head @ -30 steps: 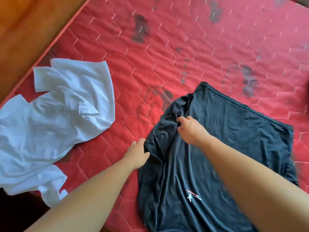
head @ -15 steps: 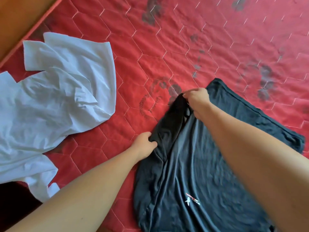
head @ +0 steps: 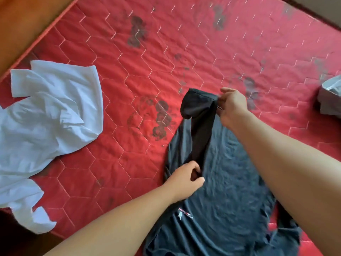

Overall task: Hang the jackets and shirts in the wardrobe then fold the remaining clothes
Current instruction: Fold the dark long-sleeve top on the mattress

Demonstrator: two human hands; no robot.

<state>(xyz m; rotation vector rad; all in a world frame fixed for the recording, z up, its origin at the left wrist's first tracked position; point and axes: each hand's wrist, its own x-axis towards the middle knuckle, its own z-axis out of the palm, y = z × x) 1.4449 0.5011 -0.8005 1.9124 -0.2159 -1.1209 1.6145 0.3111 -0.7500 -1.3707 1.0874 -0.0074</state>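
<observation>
A dark grey T-shirt (head: 227, 182) with a small chest logo lies on the red quilted mattress (head: 147, 52), in front of me at the lower right. My right hand (head: 231, 106) pinches its far left corner and holds it lifted off the mattress. My left hand (head: 184, 180) grips the shirt's left edge nearer to me, fingers curled into the fabric. A strip of the left side is raised and folded inward between the two hands. A crumpled white shirt (head: 46, 117) lies at the left edge of the mattress.
A wooden bed frame (head: 22, 24) runs along the mattress's upper left side. A grey folded garment (head: 330, 100) shows at the right edge. The mattress has several dark stains around its middle.
My right hand has lifted the shirt's far corner and carried it to the right. My left hand has moved right onto the shirt, drawing the left edge inward.
</observation>
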